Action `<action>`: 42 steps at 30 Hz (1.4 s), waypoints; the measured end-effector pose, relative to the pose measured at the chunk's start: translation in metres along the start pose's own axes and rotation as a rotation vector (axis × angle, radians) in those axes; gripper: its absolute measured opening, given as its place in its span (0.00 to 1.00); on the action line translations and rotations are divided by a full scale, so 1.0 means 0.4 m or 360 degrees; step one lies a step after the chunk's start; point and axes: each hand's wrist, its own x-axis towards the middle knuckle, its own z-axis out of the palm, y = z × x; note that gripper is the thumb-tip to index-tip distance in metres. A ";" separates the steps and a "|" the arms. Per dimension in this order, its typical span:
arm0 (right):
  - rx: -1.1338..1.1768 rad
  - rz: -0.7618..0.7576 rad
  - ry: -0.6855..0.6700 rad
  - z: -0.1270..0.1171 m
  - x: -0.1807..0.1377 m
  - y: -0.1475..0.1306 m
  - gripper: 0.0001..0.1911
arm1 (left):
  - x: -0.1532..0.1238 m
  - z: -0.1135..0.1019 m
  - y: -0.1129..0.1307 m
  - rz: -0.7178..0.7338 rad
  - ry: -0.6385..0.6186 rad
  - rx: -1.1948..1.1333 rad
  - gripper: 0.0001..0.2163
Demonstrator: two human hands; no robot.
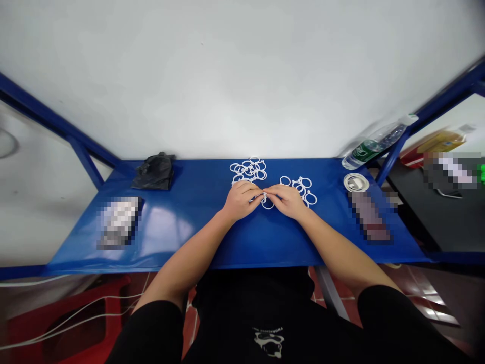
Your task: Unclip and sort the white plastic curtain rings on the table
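Across the blue tabletop (204,177), I see a white ring (264,199), its loop toward six o'clock, its top pinched by both the left hand (241,200) at nine and the right hand (287,200) at three. Other rings (248,171) lie at eleven and two.

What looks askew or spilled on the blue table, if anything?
No spill or damage stands out. The clear bottle, right rear, looks tilted, but lens distortion may explain that. White rings lie in loose clusters, nothing odd.
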 end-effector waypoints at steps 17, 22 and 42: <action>0.0014 0.0278 -0.0211 0.001 0.002 -0.005 0.10 | 0.001 0.002 0.007 -0.0060 -0.0054 0.0005 0.06; 0.0005 0.0294 -0.0191 0.007 0.001 -0.009 0.12 | -0.002 0.002 0.005 -0.0146 -0.0092 0.0028 0.06; -0.0610 0.0692 -0.0234 -0.088 0.022 0.019 0.10 | -0.035 0.027 -0.013 -0.0316 -0.0467 0.0127 0.08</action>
